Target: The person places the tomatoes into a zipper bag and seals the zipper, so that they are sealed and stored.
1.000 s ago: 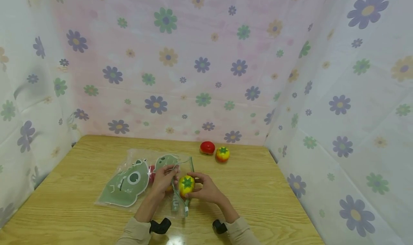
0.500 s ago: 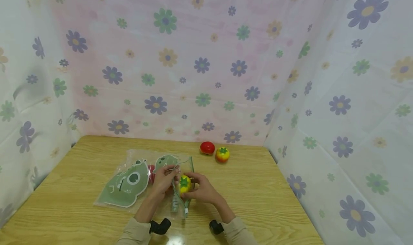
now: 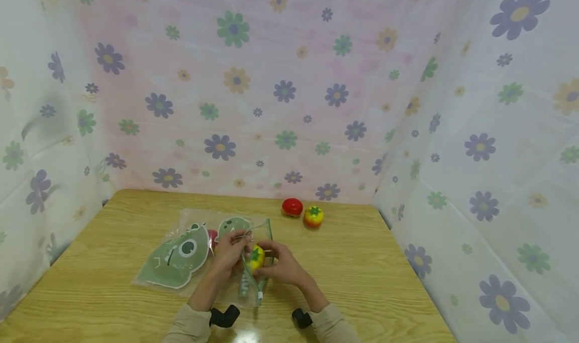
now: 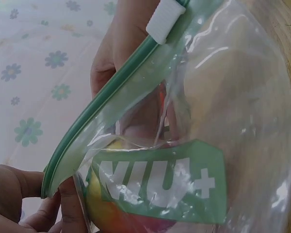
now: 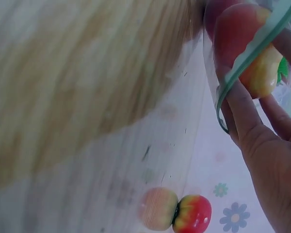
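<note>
Near the front edge of the surface (image 3: 362,262), the right hand (image 3: 282,266) grips a yellow tomato (image 3: 256,257) at the zip bag (image 3: 203,247) mouth, which the left hand (image 3: 230,252) pinches open. If that pinch slips, the mouth could sag and the tomato roll away.

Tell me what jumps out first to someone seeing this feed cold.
At the table's near middle, both hands work a clear zip bag printed with green cartoon faces: the left hand holds its mouth, the right hand pushes in a yellow toy tomato. Two more toy tomatoes sit by the back wall.
</note>
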### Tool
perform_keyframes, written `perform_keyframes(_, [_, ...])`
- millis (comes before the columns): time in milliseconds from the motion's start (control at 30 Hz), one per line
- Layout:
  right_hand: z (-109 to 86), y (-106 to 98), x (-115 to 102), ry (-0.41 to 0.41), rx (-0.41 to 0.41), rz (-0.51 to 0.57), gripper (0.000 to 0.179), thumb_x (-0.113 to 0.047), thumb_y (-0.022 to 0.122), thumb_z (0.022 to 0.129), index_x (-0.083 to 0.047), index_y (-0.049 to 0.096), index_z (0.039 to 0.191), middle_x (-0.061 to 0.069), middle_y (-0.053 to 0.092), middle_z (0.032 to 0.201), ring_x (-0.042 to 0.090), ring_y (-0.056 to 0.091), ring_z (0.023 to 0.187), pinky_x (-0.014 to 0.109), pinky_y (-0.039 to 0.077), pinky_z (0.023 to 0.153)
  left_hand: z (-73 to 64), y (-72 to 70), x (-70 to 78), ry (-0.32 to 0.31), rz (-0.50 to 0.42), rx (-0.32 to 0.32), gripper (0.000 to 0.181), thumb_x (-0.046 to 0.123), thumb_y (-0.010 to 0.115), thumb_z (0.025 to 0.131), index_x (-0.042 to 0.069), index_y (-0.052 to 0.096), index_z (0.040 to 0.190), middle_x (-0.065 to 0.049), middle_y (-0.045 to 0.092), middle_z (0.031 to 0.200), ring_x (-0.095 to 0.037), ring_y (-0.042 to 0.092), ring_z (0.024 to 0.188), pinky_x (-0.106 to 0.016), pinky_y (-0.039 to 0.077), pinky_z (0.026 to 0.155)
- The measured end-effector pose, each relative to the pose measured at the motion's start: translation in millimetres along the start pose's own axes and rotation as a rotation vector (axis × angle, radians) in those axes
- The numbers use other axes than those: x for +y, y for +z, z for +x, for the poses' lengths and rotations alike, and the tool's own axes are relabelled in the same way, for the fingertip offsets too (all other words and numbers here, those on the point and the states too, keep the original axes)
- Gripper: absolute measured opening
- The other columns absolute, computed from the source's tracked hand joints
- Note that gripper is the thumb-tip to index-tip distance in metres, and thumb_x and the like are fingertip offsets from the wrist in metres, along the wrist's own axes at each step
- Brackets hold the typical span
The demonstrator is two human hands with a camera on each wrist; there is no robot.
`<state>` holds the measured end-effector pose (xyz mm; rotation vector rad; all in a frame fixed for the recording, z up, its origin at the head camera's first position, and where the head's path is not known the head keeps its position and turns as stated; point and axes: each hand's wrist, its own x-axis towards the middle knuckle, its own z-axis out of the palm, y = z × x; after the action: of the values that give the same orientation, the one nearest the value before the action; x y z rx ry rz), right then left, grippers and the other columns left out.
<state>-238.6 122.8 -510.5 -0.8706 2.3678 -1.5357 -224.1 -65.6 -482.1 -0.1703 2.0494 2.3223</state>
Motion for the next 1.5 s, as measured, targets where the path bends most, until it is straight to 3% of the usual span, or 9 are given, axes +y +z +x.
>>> perform_keyframes(267, [3.7,4,-2,-0.045,-0.026,-0.067,0.061,-0.003,0.076,0.090,0.001,0.051,0.145,0.018,0.055,0.146,0.038,0.057,0.129,0.049,0.050,0.108,1.0,1.4,0.9,0.022,-0.033,-0.004,0.033,0.010,0.060,0.103,-0.010,0.057,0.130,-0.011,0.069,0.089,-0.010,0.058,0.062,-0.019,0.053,0.060])
perform_keyframes(567, [5.8,6,-1,-0.027,-0.073,-0.087,0.063,-0.003,0.070,0.095,0.001,0.042,0.151,0.017,0.048,0.154,0.036,0.054,0.133,0.040,0.049,0.109,0.4,1.5,0.5,0.014,-0.032,-0.009,0.032,0.009,0.059,0.103,-0.009,0.058,0.130,-0.008,0.068,0.088,-0.011,0.058,0.063,-0.020,0.052,0.061])
perform_keyframes(800, [8.5,8,0,-0.042,-0.092,-0.079,0.062,0.001,0.066,0.096,-0.003,0.041,0.153,0.013,0.046,0.156,0.029,0.049,0.139,0.038,0.045,0.114,1.1,2.7,1.2,0.011,-0.076,-0.015,0.036,0.006,0.058,0.103,-0.011,0.053,0.134,-0.023,0.067,0.107,-0.010,0.060,0.068,-0.018,0.052,0.059])
perform_keyframes(967, [11.6,10,1,-0.058,-0.091,-0.087,0.062,0.004,0.062,0.095,-0.004,0.043,0.153,0.011,0.047,0.155,0.026,0.047,0.140,0.039,0.044,0.115,1.5,4.0,2.7,0.014,-0.103,-0.028,0.037,0.005,0.057,0.103,-0.012,0.050,0.136,-0.025,0.066,0.110,-0.010,0.061,0.069,-0.016,0.053,0.058])
perform_keyframes(1300, [13.8,17,-1,0.029,-0.036,-0.036,0.058,0.004,0.059,0.094,-0.002,0.045,0.150,0.013,0.052,0.147,0.030,0.052,0.133,0.043,0.047,0.112,1.3,3.5,4.3,0.019,-0.097,-0.025,0.038,0.006,0.058,0.103,-0.012,0.049,0.136,-0.020,0.067,0.104,-0.010,0.061,0.067,-0.017,0.054,0.058])
perform_keyframes(1500, [15.6,17,-3,0.025,-0.024,-0.033,0.057,0.005,0.058,0.092,-0.001,0.047,0.148,0.013,0.053,0.145,0.031,0.053,0.131,0.043,0.047,0.111,0.9,3.1,4.9,0.036,-0.081,-0.022,0.041,0.008,0.058,0.103,-0.013,0.048,0.138,-0.019,0.067,0.103,-0.010,0.062,0.068,-0.018,0.055,0.059])
